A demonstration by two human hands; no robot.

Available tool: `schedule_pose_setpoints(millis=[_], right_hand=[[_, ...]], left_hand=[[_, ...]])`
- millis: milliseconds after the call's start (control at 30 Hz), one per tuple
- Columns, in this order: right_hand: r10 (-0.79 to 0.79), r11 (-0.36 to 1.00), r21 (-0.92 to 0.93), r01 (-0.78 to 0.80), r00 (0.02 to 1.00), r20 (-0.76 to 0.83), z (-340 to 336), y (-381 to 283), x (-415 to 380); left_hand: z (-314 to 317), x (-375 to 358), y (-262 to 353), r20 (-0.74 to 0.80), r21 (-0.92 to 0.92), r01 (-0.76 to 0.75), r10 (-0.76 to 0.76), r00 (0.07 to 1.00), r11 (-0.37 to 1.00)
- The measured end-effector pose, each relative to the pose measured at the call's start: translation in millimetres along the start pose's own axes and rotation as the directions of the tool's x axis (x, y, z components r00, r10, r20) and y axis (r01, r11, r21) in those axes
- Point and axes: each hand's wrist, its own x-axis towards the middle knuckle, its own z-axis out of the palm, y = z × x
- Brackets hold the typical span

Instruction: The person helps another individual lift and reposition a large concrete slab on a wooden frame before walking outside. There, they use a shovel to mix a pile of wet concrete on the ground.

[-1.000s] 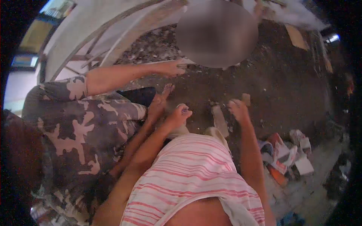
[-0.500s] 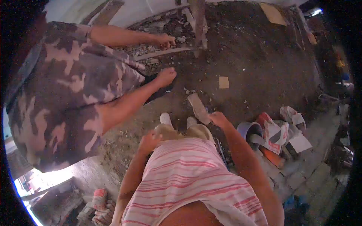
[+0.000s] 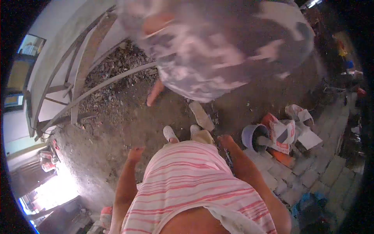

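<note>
My left hand [image 3: 135, 153] hangs by my left side over the dirt floor. Its fingers look loosely apart and I see nothing in it. On the other side my right hand [image 3: 225, 141] hangs by my hip, its fingers too small and blurred to read. Nearest to that hand, a pale flat slab [image 3: 201, 116] lies on the ground just ahead of my shoes [image 3: 170, 133]. A tub [image 3: 255, 137] stands to its right. Neither hand visibly touches anything.
A person in a camouflage shirt [image 3: 230, 46] bends close in front, blurred. Wooden posts [image 3: 91, 58] lean at the left, with rubble [image 3: 113, 78] behind a curved strip [image 3: 107, 84]. Printed sacks [image 3: 281, 134] lie beside the tub, near paving blocks [image 3: 306, 179]. A blue bag [image 3: 311, 204] lies lower right.
The person in camouflage has moved from the left to directly in front of me. My left hand has shifted outward to the left; my right hand has lowered toward my hip.
</note>
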Motion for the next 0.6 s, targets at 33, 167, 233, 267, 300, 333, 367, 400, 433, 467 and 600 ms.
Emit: schedule_pose_setpoints(millis=[33, 167, 233, 267, 300, 333, 367, 400, 433, 467, 600], right_hand=[[0.065, 0.994, 0.087, -0.064, 0.998, -0.01, -6, -20, -9], [-0.276, 0.865, -0.414, 0.283, 0.958, 0.077, -14, -19, 15], [0.104, 0.978, 0.188, -0.091, 0.993, -0.059, -28, -66, -17], [0.104, 0.979, 0.18, -0.091, 0.993, -0.064, -30, -61, -14], [-0.054, 0.988, -0.149, 0.042, 0.996, -0.077, -29, -42, -1], [-0.206, 0.872, -0.461, 0.165, 0.978, -0.039, -28, -23, 13], [-0.205, 0.869, -0.468, 0.161, 0.978, -0.044, -25, -9, 24], [-0.244, 0.799, -0.575, 0.178, 0.969, -0.039, -21, 3, 31], [-0.284, 0.716, -0.672, 0.189, 0.958, -0.033, -14, 2, 34], [-0.286, 0.713, -0.677, 0.183, 0.957, -0.043, -13, -2, 33], [-0.342, 0.804, -0.517, 0.295, 0.94, 0.004, 12, 32, 37]], left_hand=[[-4, -5, 9, -0.001, -0.049, 0.131, -0.132, 0.991, 0.99], [-12, -14, 19, -0.022, -0.097, 0.124, -0.127, 0.992, 0.988], [-1, -7, 13, 0.01, -0.19, -0.012, 0.014, 1.0, 0.982], [2, -8, 15, 0.01, -0.199, -0.015, 0.017, 1.0, 0.98], [5, -10, 19, -0.044, -0.176, 0.001, -0.009, 0.999, 0.984], [4, -10, 23, -0.099, -0.154, 0.015, -0.031, 0.995, 0.988], [2, -12, 22, -0.1, -0.161, 0.01, -0.027, 0.995, 0.987], [1, -16, 16, -0.147, -0.014, -0.198, 0.194, 0.97, 0.98], [-4, -19, 5, -0.165, 0.142, -0.391, 0.411, 0.897, 0.909], [9, -4, -17, -0.17, 0.138, -0.4, 0.42, 0.891, 0.906], [42, 19, -86, 0.217, 0.528, -0.505, 0.467, 0.857, 0.683]])
